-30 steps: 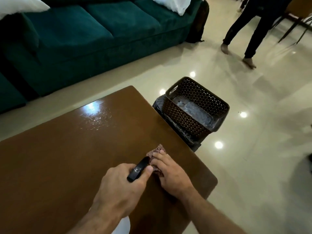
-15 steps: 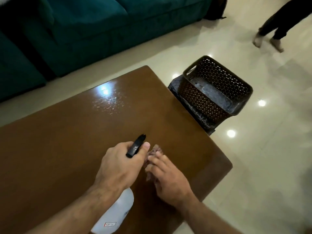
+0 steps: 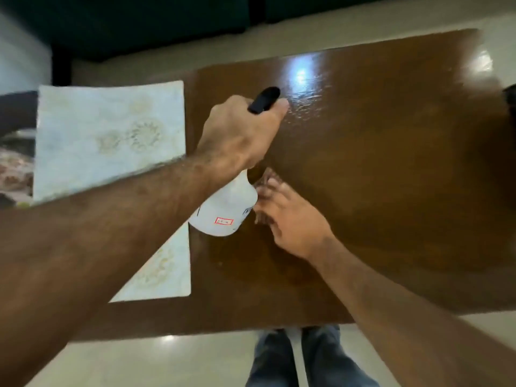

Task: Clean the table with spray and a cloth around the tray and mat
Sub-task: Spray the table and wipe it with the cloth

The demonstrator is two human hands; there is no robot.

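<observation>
At far left, cut by the frame edge, a patterned tray (image 3: 14, 166), blurred, touching or just under the edge of a pale mat (image 3: 111, 135) with faint round floral prints. Mat flat on the brown table (image 3: 391, 163), well to the left of the fingers, crossed by the left forearm so that one corner shows again below the arm.

Further right, left hand (image 3: 240, 135) raised above the table, fingers curled tight round the neck of a white spray bottle (image 3: 226, 210). Black nozzle poking out past the knuckles, pointing away toward the glossy far side of the table. Bottle body hanging tilted below the fist, a small red-bordered label on its side. Index finger out along the nozzle; whether on the trigger, cannot tell.

Just right of the bottle's body, right hand (image 3: 290, 222) low on the tabletop, fingers close together and stretched forward, pressing down on a cloth (image 3: 265, 177). Only a small brownish edge of cloth visible beyond the fingertips, blurred; the rest hidden beneath the palm and behind the bottle.

Ahead of both sets of fingers, a bright wet-looking glare on the wood. Below the table's near edge, jeans (image 3: 307, 358) on a pale tiled floor (image 3: 167, 364).
</observation>
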